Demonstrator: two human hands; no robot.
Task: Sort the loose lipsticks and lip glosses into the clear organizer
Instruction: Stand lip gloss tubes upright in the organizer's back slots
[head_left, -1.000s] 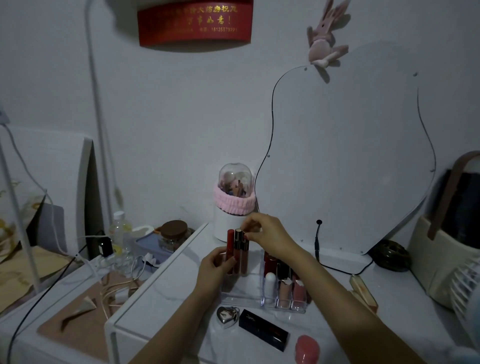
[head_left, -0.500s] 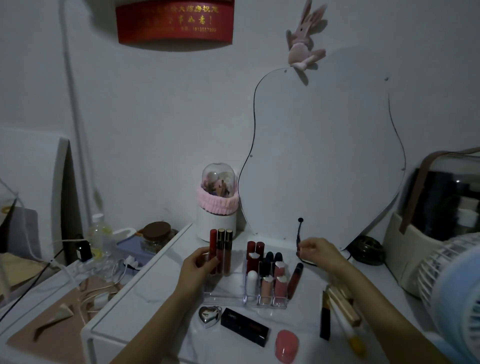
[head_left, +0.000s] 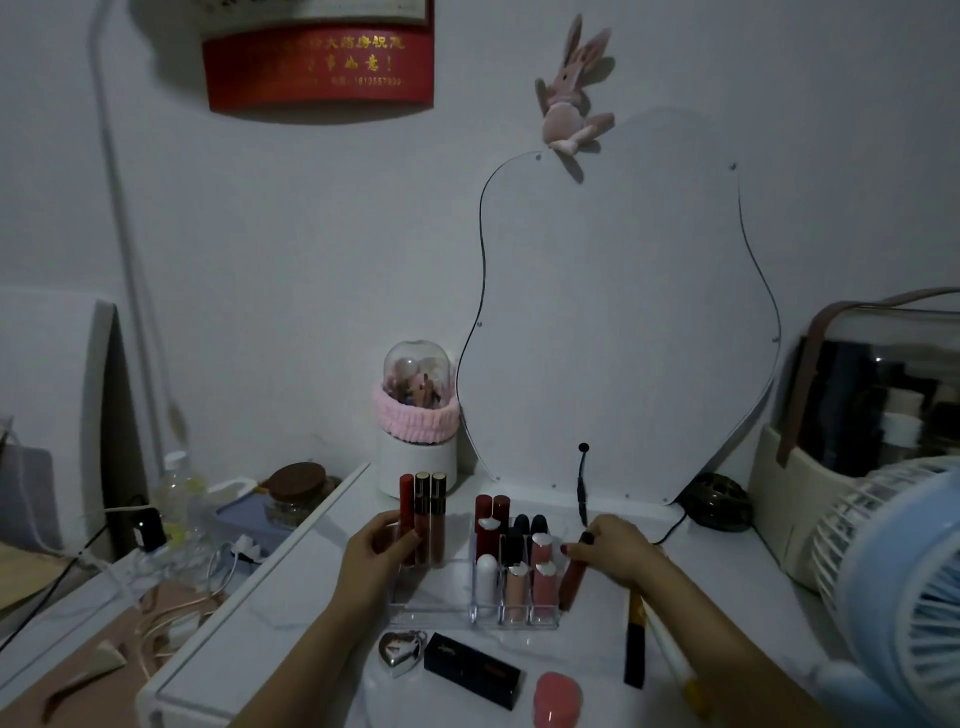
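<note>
Hands (head_left: 376, 545) (head_left: 615, 553) over a dim, seemingly white vanity (head_left: 291, 597).

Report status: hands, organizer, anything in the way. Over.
Left hand steadies three tall glosses in the clear organizer. Right hand grips a dark red gloss tube beside it. Path clear.
</note>
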